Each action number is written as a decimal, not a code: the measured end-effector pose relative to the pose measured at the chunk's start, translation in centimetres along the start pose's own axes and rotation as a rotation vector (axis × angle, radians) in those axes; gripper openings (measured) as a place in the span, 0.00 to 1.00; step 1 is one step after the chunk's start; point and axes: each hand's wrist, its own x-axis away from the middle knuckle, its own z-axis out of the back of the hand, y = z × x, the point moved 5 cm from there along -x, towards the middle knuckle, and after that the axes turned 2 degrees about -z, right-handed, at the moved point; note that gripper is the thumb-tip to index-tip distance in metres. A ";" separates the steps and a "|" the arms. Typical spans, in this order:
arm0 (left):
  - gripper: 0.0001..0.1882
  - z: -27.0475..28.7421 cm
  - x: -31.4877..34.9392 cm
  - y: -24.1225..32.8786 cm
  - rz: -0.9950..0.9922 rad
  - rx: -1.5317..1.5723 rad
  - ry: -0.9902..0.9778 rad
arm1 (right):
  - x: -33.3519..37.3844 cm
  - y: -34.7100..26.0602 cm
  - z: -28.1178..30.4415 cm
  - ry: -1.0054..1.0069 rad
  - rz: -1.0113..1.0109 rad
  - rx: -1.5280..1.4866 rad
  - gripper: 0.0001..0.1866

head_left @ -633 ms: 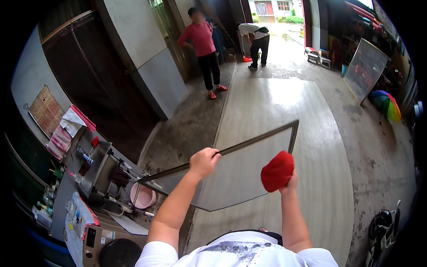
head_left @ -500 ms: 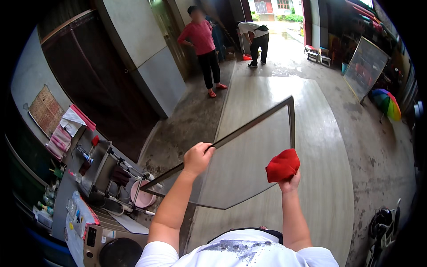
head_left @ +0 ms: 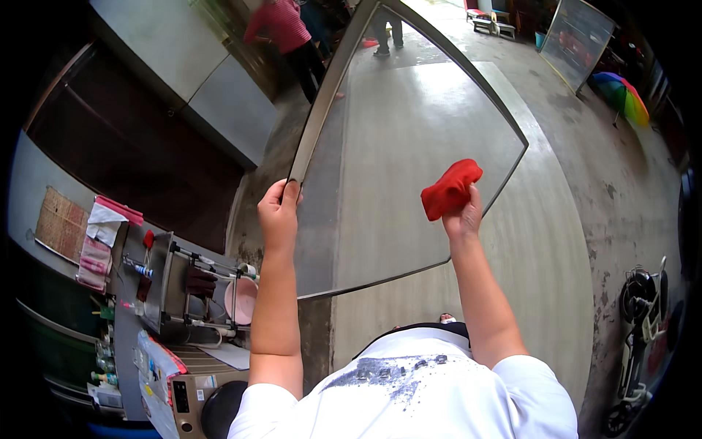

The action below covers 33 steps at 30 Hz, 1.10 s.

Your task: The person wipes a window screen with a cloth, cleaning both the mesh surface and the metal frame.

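A large window screen (head_left: 329, 88) with a dark metal frame and see-through mesh stands tilted in front of me. My left hand (head_left: 280, 219) is closed round its left frame bar, thumb on the near side. In my right hand (head_left: 465, 218) is a bunched red cloth (head_left: 450, 190), gripped from below in front of the mesh. Whether the cloth touches the mesh, I cannot tell. The screen's lower bar runs above the pale floor panel (head_left: 409, 311), and its top corner reaches the upper edge of the view.
At left are a washing machine (head_left: 191, 395), a pink basin (head_left: 248, 298) and a metal rack. A person in a striped top (head_left: 281, 25) and another person's dark-trousered legs (head_left: 387, 31) are beyond. To the right are a rainbow umbrella (head_left: 620, 96), a leaning screen (head_left: 576, 44) and a folded scooter (head_left: 638, 314).
The screen has swung more upright, its top corner rising and shifting left. My left hand has moved up and left along with it; the right hand with the red cloth has risen.
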 end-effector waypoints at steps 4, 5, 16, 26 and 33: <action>0.14 -1.3 0.7 2.0 0.026 0.027 -0.030 | -2.9 -1.1 -1.6 -0.125 0.197 0.253 0.28; 0.14 -1.4 1.0 2.6 0.002 0.034 -0.032 | -3.1 -0.6 -2.7 -0.062 0.241 0.328 0.30; 0.13 -2.3 2.7 3.6 -0.004 0.073 -0.007 | 6.8 5.7 -18.2 -0.423 1.097 1.288 0.24; 0.13 0.6 5.5 1.7 -0.039 0.056 -0.011 | -1.9 -1.9 -12.4 0.071 0.850 1.043 0.26; 0.10 -0.6 5.8 0.7 -0.071 -0.068 0.044 | 6.0 2.7 -21.0 -0.527 1.227 1.238 0.22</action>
